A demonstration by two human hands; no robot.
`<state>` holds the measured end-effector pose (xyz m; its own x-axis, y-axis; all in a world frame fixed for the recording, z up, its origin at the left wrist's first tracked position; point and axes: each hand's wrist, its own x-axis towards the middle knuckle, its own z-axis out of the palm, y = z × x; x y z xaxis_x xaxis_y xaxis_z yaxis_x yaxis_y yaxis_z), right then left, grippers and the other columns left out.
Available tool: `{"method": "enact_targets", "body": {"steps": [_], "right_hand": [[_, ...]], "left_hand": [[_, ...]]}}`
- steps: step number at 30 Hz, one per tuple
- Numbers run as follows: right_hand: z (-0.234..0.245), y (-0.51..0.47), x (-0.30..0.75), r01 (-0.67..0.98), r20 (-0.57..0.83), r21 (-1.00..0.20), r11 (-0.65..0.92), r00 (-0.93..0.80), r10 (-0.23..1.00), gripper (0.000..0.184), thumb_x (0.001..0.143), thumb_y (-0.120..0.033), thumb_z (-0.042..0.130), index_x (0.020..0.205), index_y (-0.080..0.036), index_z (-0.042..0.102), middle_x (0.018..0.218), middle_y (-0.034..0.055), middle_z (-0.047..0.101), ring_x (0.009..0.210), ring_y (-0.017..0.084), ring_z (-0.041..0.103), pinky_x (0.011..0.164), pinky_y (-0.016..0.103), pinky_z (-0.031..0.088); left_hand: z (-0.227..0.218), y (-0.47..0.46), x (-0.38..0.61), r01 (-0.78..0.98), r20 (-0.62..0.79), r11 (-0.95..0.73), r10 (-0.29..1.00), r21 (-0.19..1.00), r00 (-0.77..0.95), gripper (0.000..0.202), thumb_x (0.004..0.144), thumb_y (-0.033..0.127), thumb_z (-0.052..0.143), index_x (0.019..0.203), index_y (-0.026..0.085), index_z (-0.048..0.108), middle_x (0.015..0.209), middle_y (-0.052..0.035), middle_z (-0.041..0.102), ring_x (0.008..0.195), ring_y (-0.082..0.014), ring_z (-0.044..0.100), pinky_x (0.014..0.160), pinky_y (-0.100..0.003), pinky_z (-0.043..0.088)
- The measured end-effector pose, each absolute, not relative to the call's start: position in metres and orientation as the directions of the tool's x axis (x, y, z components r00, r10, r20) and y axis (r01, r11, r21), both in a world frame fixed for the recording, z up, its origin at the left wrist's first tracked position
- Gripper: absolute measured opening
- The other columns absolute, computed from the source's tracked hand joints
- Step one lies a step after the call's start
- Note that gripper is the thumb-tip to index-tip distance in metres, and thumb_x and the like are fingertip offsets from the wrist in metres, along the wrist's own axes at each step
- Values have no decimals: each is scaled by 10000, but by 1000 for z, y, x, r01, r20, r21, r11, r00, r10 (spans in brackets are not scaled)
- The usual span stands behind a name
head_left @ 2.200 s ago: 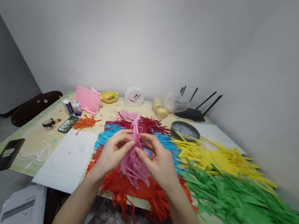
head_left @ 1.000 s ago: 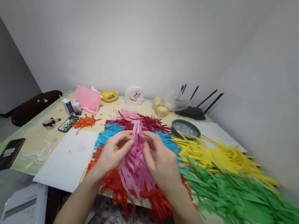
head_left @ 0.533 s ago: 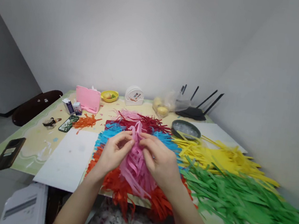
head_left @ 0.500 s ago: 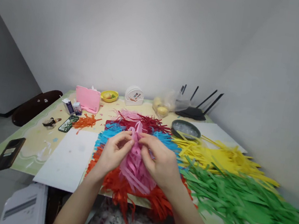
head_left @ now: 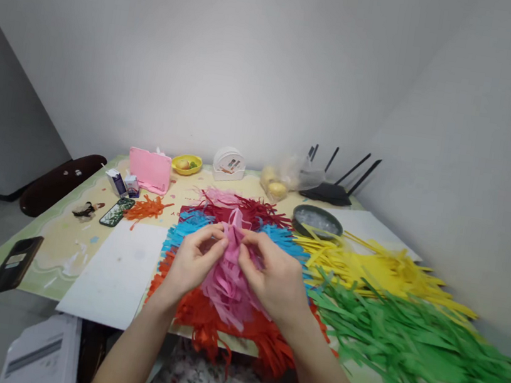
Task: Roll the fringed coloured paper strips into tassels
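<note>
Between my two hands hangs a bunch of pink fringed strips (head_left: 227, 295), paper or thin felt. My left hand (head_left: 196, 259) pinches its upper part from the left, thumb against fingers. On the other side my right hand (head_left: 272, 273) pinches the same piece, close to the left fingertips. A loop of pink strip stands up above the fingers. Under the hands lie red-orange fringe (head_left: 199, 320), blue fringe (head_left: 194, 224) and dark red fringe (head_left: 262, 210), layered on the table.
Yellow fringe (head_left: 377, 272) and green fringe (head_left: 415, 341) spread over the table's right side. Behind them are a dark bowl (head_left: 318, 220) and a black router (head_left: 329, 193). Leftward lie a white sheet (head_left: 115, 273), phones (head_left: 14, 264), small cartons (head_left: 116, 182) and a pink tablet case (head_left: 149, 169).
Both hands stay in nearly the same place, fingertips shifting slightly on the pink piece. The pink strips hanging below have swung a little to the left.
</note>
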<state>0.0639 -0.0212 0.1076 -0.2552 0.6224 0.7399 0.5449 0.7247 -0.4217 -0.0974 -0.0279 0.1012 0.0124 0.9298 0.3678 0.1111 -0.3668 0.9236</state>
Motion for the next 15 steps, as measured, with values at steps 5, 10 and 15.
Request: {"method": "enact_targets", "body": {"steps": [5, 10, 15], "right_hand": [[110, -22, 65, 564, 742, -433, 703, -220, 634, 77, 877, -164, 533, 895, -188, 603, 800, 33, 726, 679, 162, 695, 628, 231, 500], [111, -22, 64, 586, 741, -405, 702, -239, 628, 96, 893, -168, 512, 886, -196, 604, 774, 33, 719, 665, 161, 693, 615, 230, 491], [111, -23, 64, 580, 751, -372, 725, -270, 602, 111, 910, -166, 499, 912, -187, 608, 765, 33, 717, 641, 152, 687, 606, 222, 486]], "left_hand": [[104, -29, -97, 91, 360, -360, 933, 928, 18, 178, 855, 319, 606, 778, 159, 598, 1002, -84, 686, 956, -187, 625, 894, -282, 460], [103, -29, -95, 116, 378, -379, 925, 918, 33, 188, 860, 348, 601, 824, 164, 589, 883, -43, 645, 836, -157, 606, 800, -252, 481], [103, -31, -93, 131, 393, -394, 919, 910, 36, 152, 872, 315, 587, 857, 164, 582, 881, -35, 630, 799, -143, 603, 754, -232, 484]]}}
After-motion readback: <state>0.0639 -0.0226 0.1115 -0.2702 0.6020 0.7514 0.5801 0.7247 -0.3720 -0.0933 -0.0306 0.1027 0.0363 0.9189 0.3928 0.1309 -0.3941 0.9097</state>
